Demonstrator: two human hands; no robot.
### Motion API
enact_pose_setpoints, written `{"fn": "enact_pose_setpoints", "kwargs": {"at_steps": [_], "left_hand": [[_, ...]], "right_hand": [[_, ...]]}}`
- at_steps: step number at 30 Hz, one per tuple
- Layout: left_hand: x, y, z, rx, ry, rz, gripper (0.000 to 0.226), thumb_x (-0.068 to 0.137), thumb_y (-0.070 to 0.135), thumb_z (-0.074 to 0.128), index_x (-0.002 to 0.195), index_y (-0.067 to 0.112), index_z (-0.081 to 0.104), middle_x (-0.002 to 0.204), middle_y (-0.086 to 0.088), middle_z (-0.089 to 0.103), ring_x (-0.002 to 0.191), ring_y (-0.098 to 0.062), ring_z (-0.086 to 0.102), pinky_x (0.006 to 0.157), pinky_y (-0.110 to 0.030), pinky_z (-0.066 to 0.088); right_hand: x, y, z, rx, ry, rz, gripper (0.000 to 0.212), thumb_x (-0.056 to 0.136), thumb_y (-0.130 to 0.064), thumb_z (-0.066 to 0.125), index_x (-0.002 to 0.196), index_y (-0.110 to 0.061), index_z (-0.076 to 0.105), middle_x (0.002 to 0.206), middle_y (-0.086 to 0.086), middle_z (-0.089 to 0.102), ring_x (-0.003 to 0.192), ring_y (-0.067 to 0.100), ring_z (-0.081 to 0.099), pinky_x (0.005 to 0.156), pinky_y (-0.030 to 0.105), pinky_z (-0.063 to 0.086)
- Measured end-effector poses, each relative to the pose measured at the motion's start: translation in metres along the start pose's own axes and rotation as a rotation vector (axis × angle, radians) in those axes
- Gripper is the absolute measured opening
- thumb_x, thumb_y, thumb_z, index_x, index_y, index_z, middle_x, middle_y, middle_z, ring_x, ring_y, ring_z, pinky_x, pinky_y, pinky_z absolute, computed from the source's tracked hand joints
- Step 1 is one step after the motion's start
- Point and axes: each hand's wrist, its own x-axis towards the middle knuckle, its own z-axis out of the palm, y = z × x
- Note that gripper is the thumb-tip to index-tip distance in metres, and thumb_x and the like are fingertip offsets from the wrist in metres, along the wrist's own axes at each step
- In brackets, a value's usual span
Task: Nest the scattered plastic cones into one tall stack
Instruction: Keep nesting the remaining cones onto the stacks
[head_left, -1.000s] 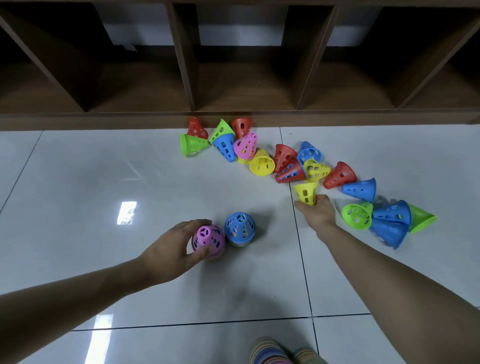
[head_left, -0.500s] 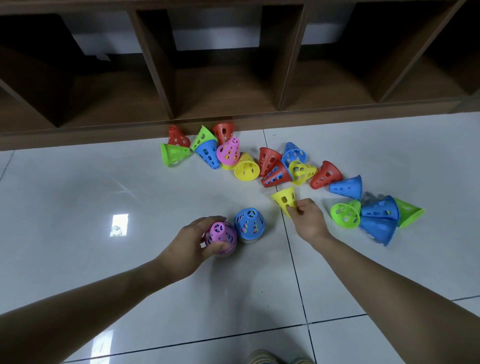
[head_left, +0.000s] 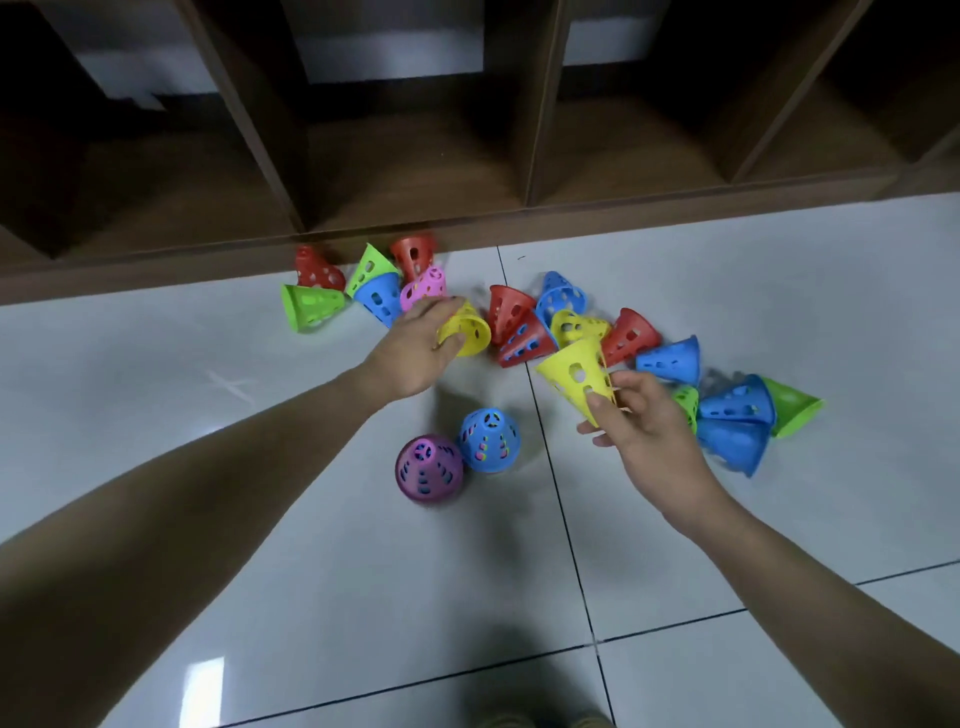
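Having left the pink stack (head_left: 429, 469), the left hand (head_left: 415, 349) now grips 1 yellow cone (head_left: 467, 328) while right-hand fingers (head_left: 597, 402) lift another (head_left: 579, 375), readying 2 additions.

- The cones (head_left: 671, 359) were perforated plastic, smooth with a slight sheen.
- The floor tiles (head_left: 779, 291) were glossy and reflective.
- The shelving (head_left: 415, 171) looked like matt brown wood.

cones (head_left: 524, 332) before shelf (head_left: 415, 156)

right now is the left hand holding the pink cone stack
No, the left hand grips a yellow cone in the scattered pile, while the pink stack stands untouched on the floor.
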Motion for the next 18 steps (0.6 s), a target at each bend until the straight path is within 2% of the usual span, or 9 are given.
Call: {"fn": "enact_pose_setpoints", "kwargs": {"at_steps": [2,5,7,9,11,14,16,18], "left_hand": [[0.015,0.0,0.004,0.12,-0.093,0.04,0.054,0.103,0.039,0.048,0.153,0.019,0.041,0.159,-0.012,0.035,0.149,-0.03,0.028,0.123,-0.042,0.021],[0.026,0.005,0.009,0.201,-0.163,0.038,0.054,0.105,0.04,0.045,0.155,0.022,0.036,0.163,-0.01,0.028,0.153,-0.027,0.019,0.124,-0.04,0.014],[0.027,0.006,0.012,0.195,-0.182,0.016,0.051,0.104,0.042,0.047,0.15,0.021,0.043,0.157,-0.01,0.035,0.147,-0.028,0.028,0.121,-0.041,0.023],[0.025,0.008,0.014,0.16,-0.125,-0.035,0.04,0.101,0.042,0.054,0.13,0.015,0.055,0.138,-0.013,0.046,0.126,-0.031,0.047,0.107,-0.04,0.039],[0.02,0.01,0.014,0.195,-0.072,-0.097,0.035,0.096,0.037,0.061,0.113,0.007,0.057,0.123,-0.016,0.048,0.106,-0.033,0.054,0.095,-0.04,0.046],[0.002,0.004,0.011,0.296,-0.156,-0.204,0.042,0.089,0.018,0.068,0.12,0.003,0.043,0.12,-0.02,0.049,0.1,-0.037,0.056,0.081,-0.044,0.047],[-0.013,-0.004,0.006,0.353,-0.206,-0.258,0.045,0.09,0.022,0.067,0.122,0.01,0.038,0.112,-0.017,0.056,0.097,-0.036,0.058,0.077,-0.044,0.047],[-0.026,-0.01,-0.001,0.412,-0.234,-0.27,0.041,0.09,0.031,0.063,0.122,0.016,0.043,0.109,-0.014,0.062,0.098,-0.035,0.061,0.079,-0.043,0.051]], "right_hand": [[-0.008,-0.012,-0.002,-0.019,-0.03,-0.038,0.022,0.093,-0.019,0.07,0.11,-0.019,0.056,0.103,0.012,0.069,0.079,0.028,0.071,0.071,0.031,0.055],[-0.018,-0.021,-0.002,-0.112,-0.128,-0.109,0.017,0.088,-0.027,0.074,0.099,-0.032,0.063,0.092,0.003,0.07,0.08,0.022,0.068,0.072,0.032,0.053],[-0.021,-0.023,0.002,-0.185,-0.192,-0.17,0.017,0.088,-0.02,0.075,0.099,-0.029,0.065,0.089,-0.001,0.068,0.08,0.016,0.066,0.07,0.026,0.052],[-0.022,-0.026,0.009,-0.241,-0.217,-0.227,0.02,0.087,-0.018,0.077,0.102,-0.024,0.066,0.094,0.0,0.065,0.081,0.013,0.065,0.07,0.023,0.052],[-0.022,-0.027,0.018,-0.283,-0.226,-0.279,0.024,0.084,-0.017,0.079,0.105,-0.019,0.068,0.096,0.001,0.061,0.081,0.013,0.062,0.07,0.018,0.05],[-0.018,-0.027,0.032,-0.411,-0.286,-0.326,0.03,0.081,-0.023,0.081,0.107,-0.019,0.067,0.096,-0.002,0.056,0.083,0.014,0.06,0.075,0.018,0.048],[-0.016,-0.024,0.04,-0.468,-0.335,-0.345,0.034,0.079,-0.029,0.082,0.108,-0.02,0.066,0.093,-0.005,0.053,0.084,0.013,0.058,0.075,0.018,0.046],[-0.013,-0.021,0.046,-0.448,-0.362,-0.345,0.035,0.078,-0.03,0.083,0.107,-0.022,0.065,0.092,-0.005,0.053,0.083,0.012,0.058,0.073,0.018,0.046]]}}
